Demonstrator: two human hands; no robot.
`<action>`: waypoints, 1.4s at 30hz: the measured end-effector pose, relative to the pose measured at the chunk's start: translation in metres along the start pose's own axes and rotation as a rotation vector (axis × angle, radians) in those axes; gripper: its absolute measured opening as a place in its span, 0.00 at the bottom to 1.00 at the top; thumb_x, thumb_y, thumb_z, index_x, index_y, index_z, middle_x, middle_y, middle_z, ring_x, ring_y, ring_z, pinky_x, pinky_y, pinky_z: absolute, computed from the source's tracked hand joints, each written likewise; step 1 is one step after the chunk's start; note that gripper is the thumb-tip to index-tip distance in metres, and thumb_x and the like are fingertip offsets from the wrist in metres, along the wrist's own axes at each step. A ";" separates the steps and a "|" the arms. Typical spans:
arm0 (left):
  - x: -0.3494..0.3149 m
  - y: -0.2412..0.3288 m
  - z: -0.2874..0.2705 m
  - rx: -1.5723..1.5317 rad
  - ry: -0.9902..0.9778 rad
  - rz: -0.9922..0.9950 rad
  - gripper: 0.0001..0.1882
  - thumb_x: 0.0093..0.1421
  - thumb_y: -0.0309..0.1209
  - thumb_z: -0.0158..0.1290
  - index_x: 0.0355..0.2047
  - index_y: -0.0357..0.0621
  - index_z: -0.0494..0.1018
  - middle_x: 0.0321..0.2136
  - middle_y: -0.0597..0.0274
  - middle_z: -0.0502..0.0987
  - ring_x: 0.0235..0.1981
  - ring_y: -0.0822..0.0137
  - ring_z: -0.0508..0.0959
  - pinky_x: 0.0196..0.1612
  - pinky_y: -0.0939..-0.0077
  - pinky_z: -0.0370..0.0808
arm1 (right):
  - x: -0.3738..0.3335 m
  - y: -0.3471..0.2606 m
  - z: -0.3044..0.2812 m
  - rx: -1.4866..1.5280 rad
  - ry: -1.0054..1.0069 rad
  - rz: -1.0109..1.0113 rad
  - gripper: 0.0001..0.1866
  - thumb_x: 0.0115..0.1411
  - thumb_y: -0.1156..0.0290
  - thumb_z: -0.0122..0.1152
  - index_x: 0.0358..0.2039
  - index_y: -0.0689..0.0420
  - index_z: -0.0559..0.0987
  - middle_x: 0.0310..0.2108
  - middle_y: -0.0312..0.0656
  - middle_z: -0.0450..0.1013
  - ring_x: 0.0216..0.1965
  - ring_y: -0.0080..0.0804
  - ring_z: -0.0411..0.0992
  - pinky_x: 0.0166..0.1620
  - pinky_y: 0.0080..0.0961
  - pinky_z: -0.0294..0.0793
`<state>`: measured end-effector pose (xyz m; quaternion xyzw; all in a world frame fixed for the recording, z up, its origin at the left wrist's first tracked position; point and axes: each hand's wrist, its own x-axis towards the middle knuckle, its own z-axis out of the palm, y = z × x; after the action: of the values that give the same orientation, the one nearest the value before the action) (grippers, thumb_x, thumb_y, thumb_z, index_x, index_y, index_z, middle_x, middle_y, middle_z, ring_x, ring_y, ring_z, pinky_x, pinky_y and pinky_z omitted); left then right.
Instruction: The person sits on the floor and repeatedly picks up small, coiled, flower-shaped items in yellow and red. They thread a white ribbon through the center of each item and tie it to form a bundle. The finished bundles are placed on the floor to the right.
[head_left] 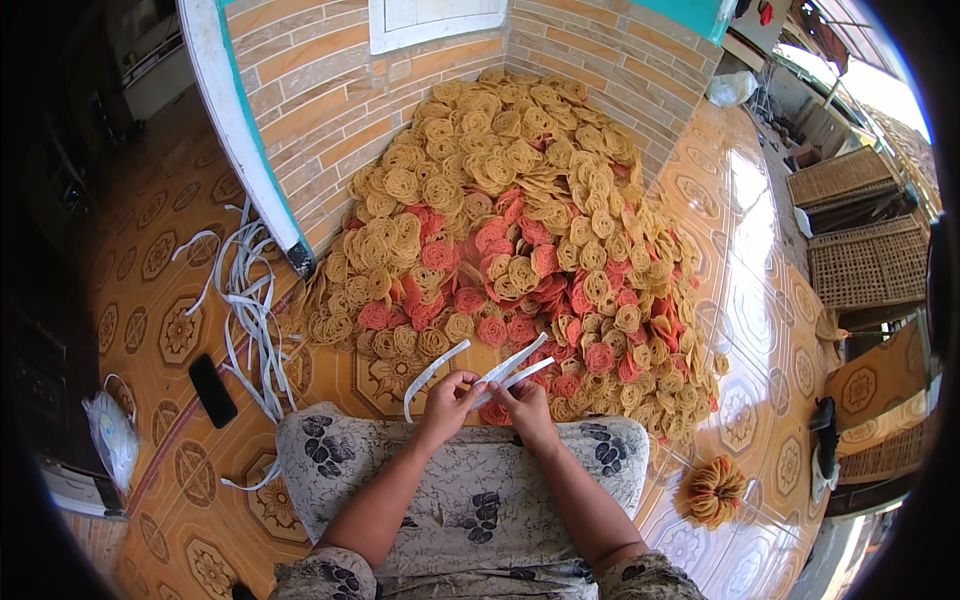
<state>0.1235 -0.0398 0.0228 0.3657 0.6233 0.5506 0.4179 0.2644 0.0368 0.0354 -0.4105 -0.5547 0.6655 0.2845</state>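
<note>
My left hand [450, 402] and my right hand [526, 408] are close together above my lap. Both pinch thin white flat strips [517, 357], whose free ends fan out toward the upper right. One strip end [432, 372] curves out to the left past my left hand. How the strips cross between my fingers is partly hidden. Just beyond my hands lies a big pile of round, lacy, noodle-like crackers [480, 160], mostly yellow-tan with coral-red ones mixed in.
A ring-shaped bundle of crackers [716, 492] sits on the tiled floor to the right. More white strips [255, 310] lie tangled at left, near a black phone [212, 390] and a plastic bag [110, 440]. Brick-patterned walls [310, 90] back the pile; woven racks [868, 265] stand at far right.
</note>
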 end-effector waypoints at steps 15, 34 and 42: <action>-0.002 0.004 0.006 0.027 -0.064 0.093 0.11 0.68 0.34 0.50 0.42 0.37 0.71 0.31 0.62 0.76 0.31 0.75 0.72 0.35 0.77 0.70 | -0.002 0.003 0.000 0.259 -0.072 0.068 0.06 0.64 0.74 0.56 0.38 0.63 0.76 0.33 0.35 0.75 0.31 0.18 0.70 0.37 0.18 0.70; -0.002 0.007 0.003 0.155 -0.180 0.169 0.13 0.65 0.36 0.54 0.35 0.36 0.75 0.23 0.64 0.76 0.26 0.78 0.71 0.31 0.78 0.69 | 0.021 -0.017 -0.024 -0.042 0.482 -0.527 0.08 0.60 0.85 0.49 0.37 0.59 0.66 0.32 0.37 0.70 0.25 0.20 0.68 0.27 0.18 0.71; -0.001 0.020 -0.017 -0.440 -0.051 -0.027 0.09 0.67 0.34 0.52 0.40 0.41 0.71 0.22 0.78 0.64 0.19 0.86 0.55 0.21 0.87 0.54 | 0.019 -0.017 -0.137 0.133 0.464 -0.020 0.10 0.65 0.75 0.50 0.46 0.63 0.72 0.31 0.38 0.72 0.27 0.23 0.70 0.32 0.21 0.75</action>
<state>0.1082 -0.0447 0.0431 0.2710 0.4822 0.6582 0.5107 0.3714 0.1255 0.0414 -0.5271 -0.4336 0.5856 0.4373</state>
